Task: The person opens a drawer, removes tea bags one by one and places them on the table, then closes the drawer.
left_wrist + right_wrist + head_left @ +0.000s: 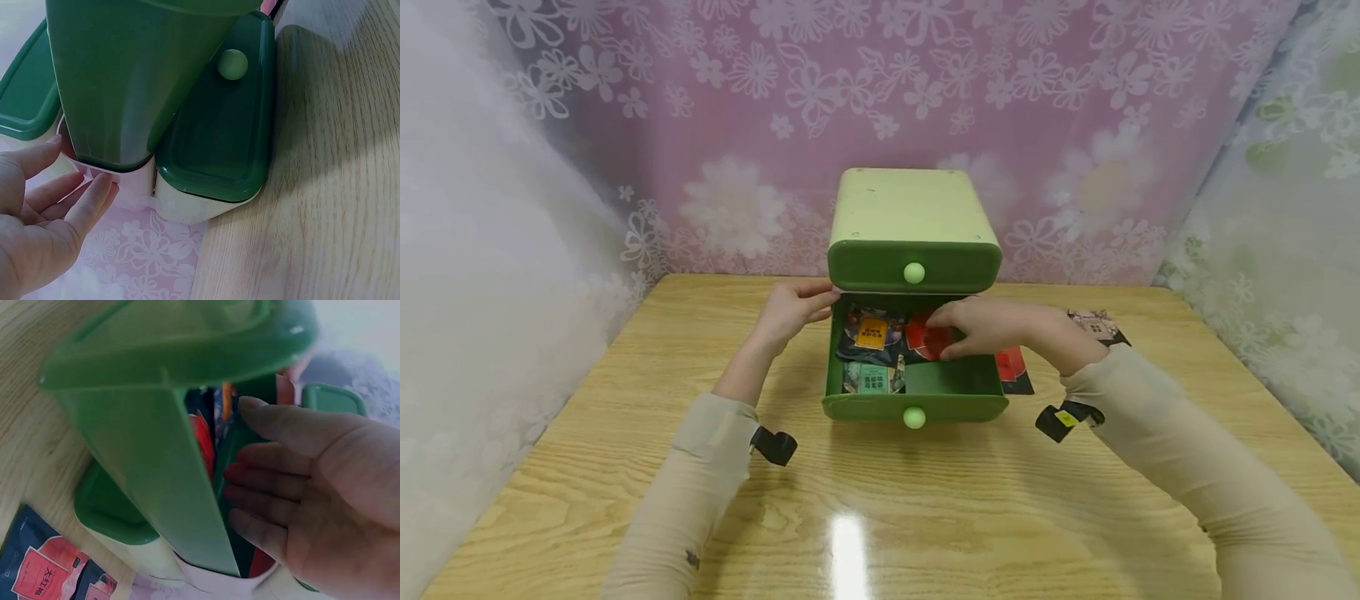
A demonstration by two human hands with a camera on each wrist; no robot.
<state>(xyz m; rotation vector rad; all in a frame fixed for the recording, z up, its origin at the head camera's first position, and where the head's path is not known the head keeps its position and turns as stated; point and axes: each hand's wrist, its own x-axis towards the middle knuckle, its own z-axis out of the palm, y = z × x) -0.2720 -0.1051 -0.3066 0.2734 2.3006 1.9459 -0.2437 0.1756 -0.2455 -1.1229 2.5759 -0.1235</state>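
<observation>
A small cabinet (916, 208) with green drawer fronts and cream casing stands on the table, its middle drawer (955, 379) pulled out. Inside lie a dark packet with an orange label (871, 333), a packet with a pale green label (874, 379) and a red packet (928, 337). My right hand (992, 327) reaches into the drawer over the red packet; in the right wrist view its thumb is apart from the slightly bent fingers, with nothing seen pinched. My left hand (53, 215) touches the casing's edge beside the drawer with extended fingers.
On the table right of the cabinet lie a red and black packet (1015, 371) and, farther back, a dark packet with a pinkish picture (1097, 325). The closed bottom drawer (219, 119) sits under the open one. A floral curtain (760, 125) hangs behind the table.
</observation>
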